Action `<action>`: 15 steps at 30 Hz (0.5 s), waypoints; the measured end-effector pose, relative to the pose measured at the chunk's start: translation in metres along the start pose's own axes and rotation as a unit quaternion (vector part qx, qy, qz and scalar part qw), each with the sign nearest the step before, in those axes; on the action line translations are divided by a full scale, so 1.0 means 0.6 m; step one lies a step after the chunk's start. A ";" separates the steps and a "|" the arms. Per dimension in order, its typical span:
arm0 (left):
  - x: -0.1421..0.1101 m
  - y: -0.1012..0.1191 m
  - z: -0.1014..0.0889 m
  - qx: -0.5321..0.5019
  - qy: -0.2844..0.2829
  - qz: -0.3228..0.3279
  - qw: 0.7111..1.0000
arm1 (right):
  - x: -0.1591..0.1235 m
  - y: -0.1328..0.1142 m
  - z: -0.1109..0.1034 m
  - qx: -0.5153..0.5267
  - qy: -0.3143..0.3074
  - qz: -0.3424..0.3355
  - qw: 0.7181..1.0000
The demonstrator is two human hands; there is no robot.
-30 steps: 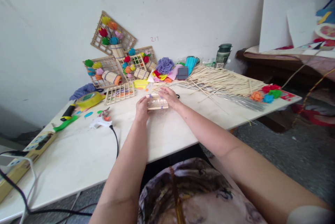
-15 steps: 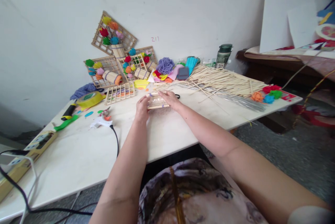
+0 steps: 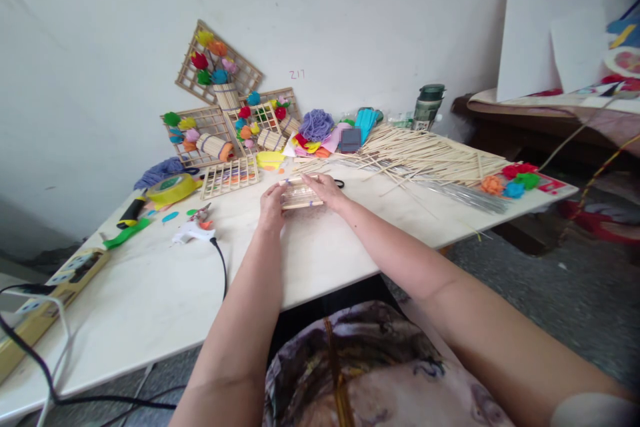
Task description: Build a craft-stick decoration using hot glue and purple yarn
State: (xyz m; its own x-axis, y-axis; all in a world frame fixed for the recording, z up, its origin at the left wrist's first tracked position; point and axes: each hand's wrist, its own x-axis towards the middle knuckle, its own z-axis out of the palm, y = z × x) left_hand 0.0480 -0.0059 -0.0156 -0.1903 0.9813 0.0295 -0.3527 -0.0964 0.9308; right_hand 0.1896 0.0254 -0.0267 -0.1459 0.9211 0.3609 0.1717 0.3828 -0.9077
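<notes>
Between my two hands is a small panel of pale wooden sticks [image 3: 301, 196], with bits of purple yarn at its edges and a shiny, clear-looking middle. My left hand [image 3: 273, 206] grips its left end. My right hand [image 3: 324, 190] is closed over its right end, the fingers lying along the top edge. A black loop [image 3: 340, 184], perhaps a scissors handle, shows just beyond my right hand. To the left on the table lies a white glue gun [image 3: 195, 232] with a black cord.
Stick lattices with felt flowers [image 3: 219, 74] lean on the wall. Loose wooden sticks [image 3: 430, 154] and wires [image 3: 465, 195] spread at the right. Purple yarn [image 3: 316, 125], yellow tape [image 3: 173, 190], a cutter knife [image 3: 131, 212] and a power strip [image 3: 75, 274] lie about the white table [image 3: 150, 307].
</notes>
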 end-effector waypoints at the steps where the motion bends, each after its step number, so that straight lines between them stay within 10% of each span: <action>1: 0.000 0.000 0.000 0.000 0.001 0.000 1.000 | -0.001 -0.001 0.000 0.003 0.002 0.001 1.000; 15: -0.004 0.002 -0.001 -0.004 -0.006 0.023 1.000 | -0.007 -0.012 0.002 0.053 0.004 -0.003 0.999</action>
State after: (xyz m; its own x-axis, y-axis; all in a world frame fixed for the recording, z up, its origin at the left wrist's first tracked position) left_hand 0.0477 -0.0082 -0.0148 -0.1954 0.9778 0.0759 -0.3518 -0.1421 0.9252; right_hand 0.1880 0.0186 -0.0223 -0.1379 0.9194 0.3684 0.0665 0.3797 -0.9227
